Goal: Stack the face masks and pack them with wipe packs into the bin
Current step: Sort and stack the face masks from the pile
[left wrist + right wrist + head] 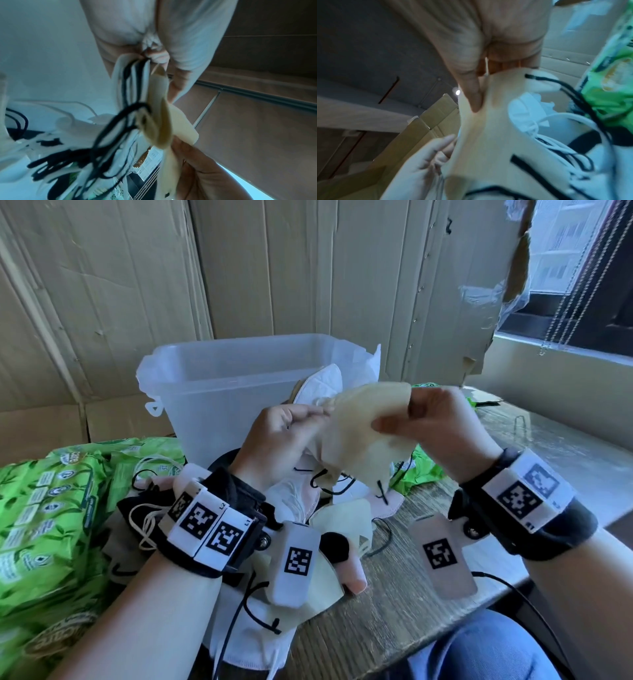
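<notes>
you are holding one cream mask point(363, 436) up in both hands, in front of one clear bin point(219, 378).
your left hand point(277, 436) is pinching its left edge along with other masks, your right hand point(442, 422) is pinching its right corner; loose masks point(294, 508) are lying beneath on the table point(394, 604), two green wipe packs point(51, 508) at your left.

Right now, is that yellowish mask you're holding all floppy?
Probably floppy: the cream-yellow fabric face mask sags and bends between the left hand and right hand. Likely light, since fingertip pinches hold it. Its black ear loops dangle and may snag.
</notes>
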Motion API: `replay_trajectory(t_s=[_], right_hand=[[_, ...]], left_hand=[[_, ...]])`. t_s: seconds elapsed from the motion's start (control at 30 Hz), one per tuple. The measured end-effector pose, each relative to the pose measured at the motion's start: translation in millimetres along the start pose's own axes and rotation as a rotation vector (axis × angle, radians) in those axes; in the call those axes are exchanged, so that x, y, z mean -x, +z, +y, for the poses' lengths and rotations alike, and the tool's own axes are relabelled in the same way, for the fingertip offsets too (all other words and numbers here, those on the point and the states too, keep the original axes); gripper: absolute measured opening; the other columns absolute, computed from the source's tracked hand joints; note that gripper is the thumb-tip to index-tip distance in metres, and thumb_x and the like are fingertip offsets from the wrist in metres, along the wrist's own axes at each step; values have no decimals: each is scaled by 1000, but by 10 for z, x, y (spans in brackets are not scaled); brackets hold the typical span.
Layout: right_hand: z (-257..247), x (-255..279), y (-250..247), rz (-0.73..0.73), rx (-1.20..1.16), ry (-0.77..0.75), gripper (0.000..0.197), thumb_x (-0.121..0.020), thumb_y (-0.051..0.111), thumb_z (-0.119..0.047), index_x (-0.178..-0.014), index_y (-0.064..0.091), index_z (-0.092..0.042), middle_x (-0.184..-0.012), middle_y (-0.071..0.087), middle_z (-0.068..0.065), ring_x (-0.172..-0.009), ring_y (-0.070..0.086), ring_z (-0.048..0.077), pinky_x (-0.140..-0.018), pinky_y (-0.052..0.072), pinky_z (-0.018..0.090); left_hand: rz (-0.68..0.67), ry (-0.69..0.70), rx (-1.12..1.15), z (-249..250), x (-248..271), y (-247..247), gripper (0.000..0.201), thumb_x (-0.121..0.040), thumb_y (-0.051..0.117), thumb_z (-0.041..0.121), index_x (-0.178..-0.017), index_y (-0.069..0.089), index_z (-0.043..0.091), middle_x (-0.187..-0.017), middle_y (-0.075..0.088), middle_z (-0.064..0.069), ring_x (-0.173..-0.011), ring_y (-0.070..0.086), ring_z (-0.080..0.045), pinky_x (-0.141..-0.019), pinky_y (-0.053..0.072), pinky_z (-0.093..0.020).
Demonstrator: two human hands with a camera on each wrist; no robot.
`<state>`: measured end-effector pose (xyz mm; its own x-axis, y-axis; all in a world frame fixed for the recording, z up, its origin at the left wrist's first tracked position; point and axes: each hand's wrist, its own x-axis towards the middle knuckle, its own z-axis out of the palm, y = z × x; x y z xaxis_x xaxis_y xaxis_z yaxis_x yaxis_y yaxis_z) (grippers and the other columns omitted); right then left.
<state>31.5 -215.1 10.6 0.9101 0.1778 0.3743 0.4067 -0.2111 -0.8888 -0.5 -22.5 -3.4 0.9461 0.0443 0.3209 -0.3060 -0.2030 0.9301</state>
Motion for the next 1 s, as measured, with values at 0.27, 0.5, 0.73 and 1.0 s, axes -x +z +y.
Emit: replay_trajectory(t_s=[0.27, 0.5, 0.73, 1.0], right_hand=[[-107, -55, -95, 336, 63, -240, 27, -67, 74, -16, -64, 53, 1, -55, 53, -1, -55, 41, 6, -55, 35, 20], [-158, 196, 204, -323, -378, -170, 25, -67, 69, 10, -82, 57, -7, -67, 67, -5, -61, 61, 6, -59, 53, 20], [-51, 87, 221, -40, -324, -56, 42, -70, 72, 5, -101, 51, -12, -63, 69, 1, -50, 62, 15, -49, 52, 26], [-54, 108, 254, -64, -446, 0, 53, -63, 70, -3, -112, 52, -9, -67, 71, 5, -55, 65, 17, -54, 55, 29]], left_hand=[[-36, -203, 350, 59, 15, 23, 64, -98, 22, 47, -98, 68, 2, -91, 71, -12, -75, 68, -18, -60, 54, -23], [-75, -153, 221, -20, -29, -68, 95, -64, 37, 89, -104, 72, 10, -116, 64, -19, -121, 52, -33, -109, 32, -51], [-20, 30, 250, 47, 41, -8, 55, -59, 72, 59, -86, 74, 10, -97, 72, -13, -89, 65, -20, -89, 48, -42], [-50, 110, 241, 59, 71, 27, 16, -75, 72, 2, -88, 72, 13, -70, 71, 11, -65, 63, -3, -60, 49, -13]])
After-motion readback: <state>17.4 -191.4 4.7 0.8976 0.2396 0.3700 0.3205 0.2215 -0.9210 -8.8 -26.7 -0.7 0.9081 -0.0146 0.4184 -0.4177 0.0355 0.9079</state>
